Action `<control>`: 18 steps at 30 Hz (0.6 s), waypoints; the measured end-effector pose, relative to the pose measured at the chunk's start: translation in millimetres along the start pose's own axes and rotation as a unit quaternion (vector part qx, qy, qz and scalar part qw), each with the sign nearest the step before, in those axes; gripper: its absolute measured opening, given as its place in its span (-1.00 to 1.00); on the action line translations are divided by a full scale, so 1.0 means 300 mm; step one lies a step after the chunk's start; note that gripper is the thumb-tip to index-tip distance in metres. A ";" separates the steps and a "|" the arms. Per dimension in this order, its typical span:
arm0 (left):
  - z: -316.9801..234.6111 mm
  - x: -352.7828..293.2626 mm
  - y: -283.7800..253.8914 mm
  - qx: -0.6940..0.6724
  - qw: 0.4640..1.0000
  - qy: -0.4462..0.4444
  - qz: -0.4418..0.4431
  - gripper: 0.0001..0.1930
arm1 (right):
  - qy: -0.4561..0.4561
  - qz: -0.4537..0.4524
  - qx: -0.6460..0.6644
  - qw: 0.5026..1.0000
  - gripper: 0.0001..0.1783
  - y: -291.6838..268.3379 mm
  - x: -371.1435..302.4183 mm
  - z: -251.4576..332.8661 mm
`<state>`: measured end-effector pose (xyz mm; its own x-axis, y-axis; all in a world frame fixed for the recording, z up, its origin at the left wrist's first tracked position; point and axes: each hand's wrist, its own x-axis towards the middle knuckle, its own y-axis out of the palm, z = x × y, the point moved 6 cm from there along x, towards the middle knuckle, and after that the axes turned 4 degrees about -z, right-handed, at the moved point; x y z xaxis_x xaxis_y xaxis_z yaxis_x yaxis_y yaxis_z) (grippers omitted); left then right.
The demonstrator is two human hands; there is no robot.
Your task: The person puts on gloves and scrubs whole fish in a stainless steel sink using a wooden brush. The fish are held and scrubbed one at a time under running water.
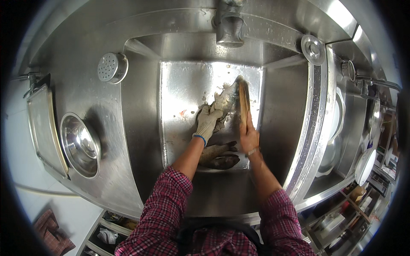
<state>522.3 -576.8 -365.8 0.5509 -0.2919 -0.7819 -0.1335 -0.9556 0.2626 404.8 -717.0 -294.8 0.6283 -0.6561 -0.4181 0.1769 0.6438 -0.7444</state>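
Inside a steel sink (pixel 183 77), a scaly fish (pixel 228 99) lies at a slant, its upper end pointing away from me and to the right. My left hand (pixel 208 121), in a whitish knit glove with a blue cuff edge, is closed on the fish's near end. In my bare right hand (pixel 249 138) is a long, narrow wooden tool (pixel 244 100) with a dark side, held along the fish's right edge; its working face is hidden. Closer to me, beneath my forearms, lie more fish (pixel 215 151) with dark tails. Small scraps dot the sink floor.
A faucet (pixel 230 32) hangs over the sink's far side. On the left counter are a perforated steel shaker (pixel 112 68), a steel bowl (pixel 80 144) and a tray (pixel 48 128). A round steel lid (pixel 313 49) sits at the far right corner. Beyond the right divider, another basin holds white dishes (pixel 337 115).
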 end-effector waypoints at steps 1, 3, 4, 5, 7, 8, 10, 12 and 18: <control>0.001 -0.002 -0.004 -0.011 1.000 -0.010 -0.005 -0.72 | -0.012 0.006 -0.014 1.000 -0.30 -0.006 0.041 0.042; 0.017 0.000 0.013 -0.032 0.999 -0.035 -0.006 -0.72 | -0.026 0.034 0.052 0.998 -0.30 0.037 0.026 0.048; 0.024 -0.004 0.019 -0.038 0.998 -0.041 0.001 -0.71 | -0.018 0.025 0.063 0.998 -0.30 0.080 -0.005 0.001; 0.025 -0.013 0.016 -0.046 0.998 -0.047 0.003 -0.71 | -0.015 0.009 0.039 0.999 -0.32 0.099 -0.061 -0.013; 0.003 0.006 -0.012 -0.048 0.998 -0.037 -0.011 -0.69 | -0.007 0.049 0.110 0.993 -0.32 0.063 -0.161 0.049; 0.015 0.017 -0.026 -0.041 0.998 -0.035 -0.023 -0.68 | -0.021 0.058 0.100 0.993 -0.31 0.060 -0.177 0.043; 0.035 0.033 -0.057 -0.033 0.999 -0.029 -0.031 -0.69 | -0.049 0.077 0.082 0.992 -0.29 0.049 -0.189 0.030; 0.022 0.001 -0.005 -0.042 0.999 -0.020 -0.019 -0.76 | -0.030 0.035 0.063 0.997 -0.28 0.012 -0.068 0.044; 0.017 -0.007 -0.010 -0.031 0.999 -0.002 -0.016 -0.78 | -0.036 0.074 -0.030 0.996 -0.22 0.104 -0.068 0.082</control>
<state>517.3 -573.4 -367.8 0.5511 -0.2612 -0.7925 -0.0643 -0.9602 0.2717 416.0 -674.0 -296.7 0.6976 -0.5237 -0.4890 0.0335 0.7056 -0.7078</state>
